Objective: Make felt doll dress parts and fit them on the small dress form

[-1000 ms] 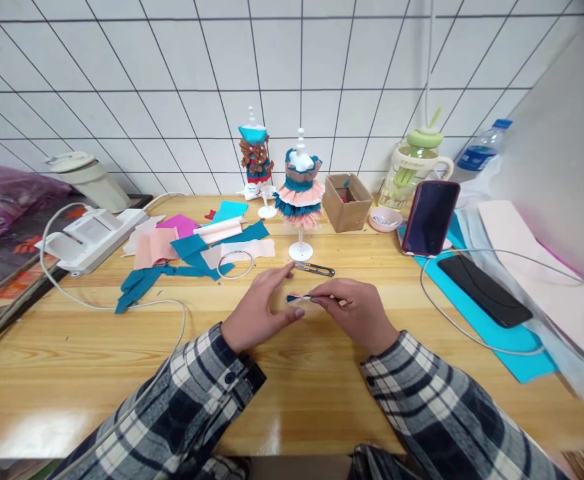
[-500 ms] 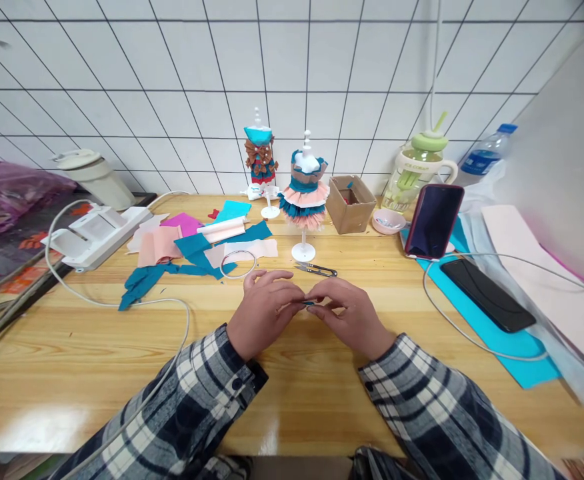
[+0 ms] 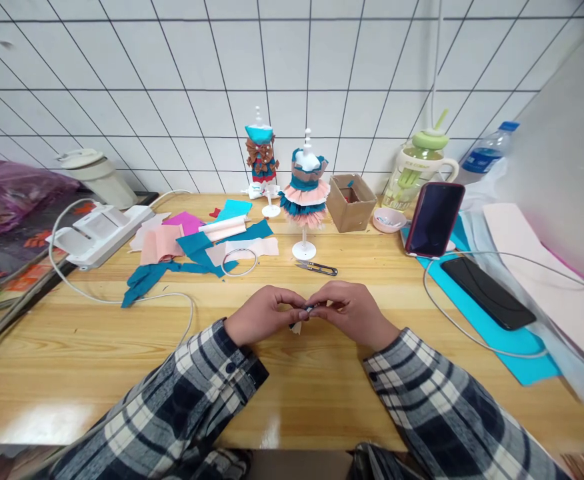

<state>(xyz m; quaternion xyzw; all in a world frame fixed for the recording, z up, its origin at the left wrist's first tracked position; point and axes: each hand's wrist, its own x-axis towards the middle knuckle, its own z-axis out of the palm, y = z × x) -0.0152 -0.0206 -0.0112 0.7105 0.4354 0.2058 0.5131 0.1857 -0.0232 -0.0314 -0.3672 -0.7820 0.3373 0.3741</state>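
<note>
My left hand [image 3: 265, 313] and my right hand [image 3: 355, 312] meet above the middle of the table, fingertips pinched together. Between them is a small piece of crepe paper [image 3: 297, 328], pale with a dark edge, mostly covered by the fingers. Just beyond my hands lie black thread snips [image 3: 317, 268]. Farther back stands a small white dress form [image 3: 305, 251] wearing a ruffled teal and pink paper dress. A thin ring [image 3: 240, 263] rests on a pale pink strip, left of the snips.
Teal, pink and magenta crepe paper scraps [image 3: 187, 243] lie left of centre. A second dressed form [image 3: 261, 153], a cardboard box [image 3: 351, 217] and a pink bowl [image 3: 389, 221] stand behind. Phones [image 3: 487, 293] and a cable are at right; a power strip [image 3: 105, 240] is at left.
My left hand has turned and its fingers have curled in closer to the right. A pale bit of the paper now shows below the left fingertips.
</note>
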